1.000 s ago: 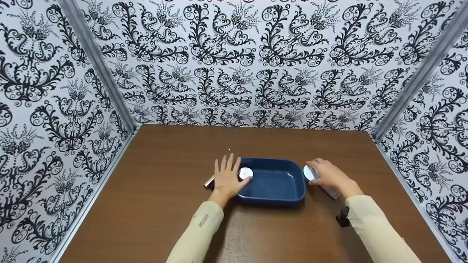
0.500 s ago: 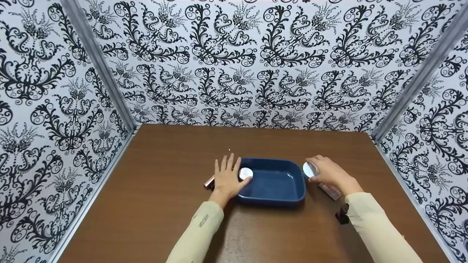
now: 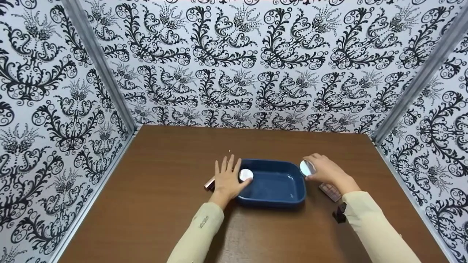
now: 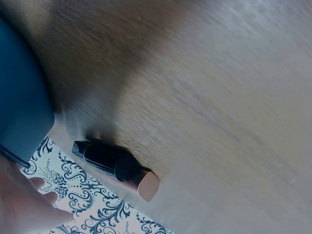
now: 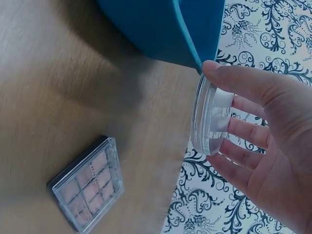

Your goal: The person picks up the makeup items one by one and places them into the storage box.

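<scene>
A blue rectangular dish (image 3: 272,204) stands between the two hands. My left hand (image 3: 227,182) spreads its straight fingers over the dish's left rim. Beside its thumb shows a white round item (image 3: 246,174) at the dish's left end. My right hand (image 3: 327,171) grips a clear round jar (image 5: 209,119) between thumb and fingers, tilted on edge. In the head view the jar's pale face overlaps the dish's right rim. A black lipstick-like tube with a rose-gold end (image 4: 114,163) lies left of the dish, partly hidden by the left hand in the head view.
An eyeshadow palette (image 5: 92,185) with a clear lid lies on the brown table (image 3: 175,157), right of the dish and below the right hand. Patterned walls (image 3: 234,73) enclose the table at back and sides. A small black device (image 3: 339,213) sits at the right sleeve.
My right hand has moved slightly up and left with the clear round jar, closer to the dish's right rim, uncovering more of the eyeshadow palette. The left hand stays put.
</scene>
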The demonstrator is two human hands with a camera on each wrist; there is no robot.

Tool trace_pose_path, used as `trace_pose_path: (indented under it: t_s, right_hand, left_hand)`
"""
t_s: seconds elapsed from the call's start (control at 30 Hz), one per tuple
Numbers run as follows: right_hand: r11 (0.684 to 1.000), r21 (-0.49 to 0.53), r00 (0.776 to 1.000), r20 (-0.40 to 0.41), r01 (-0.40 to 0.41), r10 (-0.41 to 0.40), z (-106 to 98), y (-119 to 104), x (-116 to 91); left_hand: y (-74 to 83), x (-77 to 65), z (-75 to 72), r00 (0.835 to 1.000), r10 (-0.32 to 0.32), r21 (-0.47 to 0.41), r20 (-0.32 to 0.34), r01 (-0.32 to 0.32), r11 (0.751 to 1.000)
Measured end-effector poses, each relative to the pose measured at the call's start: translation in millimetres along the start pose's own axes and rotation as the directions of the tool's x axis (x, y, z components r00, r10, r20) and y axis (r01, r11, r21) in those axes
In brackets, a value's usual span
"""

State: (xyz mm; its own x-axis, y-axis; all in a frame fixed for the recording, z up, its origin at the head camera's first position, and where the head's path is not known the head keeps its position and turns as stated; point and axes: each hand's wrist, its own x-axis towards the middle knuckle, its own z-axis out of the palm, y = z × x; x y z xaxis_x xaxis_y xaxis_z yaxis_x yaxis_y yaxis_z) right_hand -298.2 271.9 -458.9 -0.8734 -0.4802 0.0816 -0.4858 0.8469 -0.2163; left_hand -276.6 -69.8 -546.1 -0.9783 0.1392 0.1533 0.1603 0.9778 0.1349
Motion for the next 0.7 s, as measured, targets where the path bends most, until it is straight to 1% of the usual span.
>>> trace_pose_path:
  t_s: [0.23, 0.5, 0.7]
  right_hand:
    - [1.000, 0.018, 1.000, 0.016, -0.015, 0.015, 0, -8, 4]
    - [1.000, 0.014, 1.000, 0.018, 0.013, -0.013, 3, -19, 14]
    - [0.999, 0.032, 1.000, 0.027, 0.012, -0.013, 2, -30, 23]
  left_hand:
    - [-0.7, -0.5, 0.3, 1.000, -0.004, 0.016, 0.012, 0.004, 1.000]
    - [-1.1, 0.0, 0.1, 1.000, -0.004, 0.023, 0.010, 0.004, 1.000]
    - [0.0, 0.0, -0.8, 1.000, -0.004, 0.015, 0.013, 0.004, 1.000]
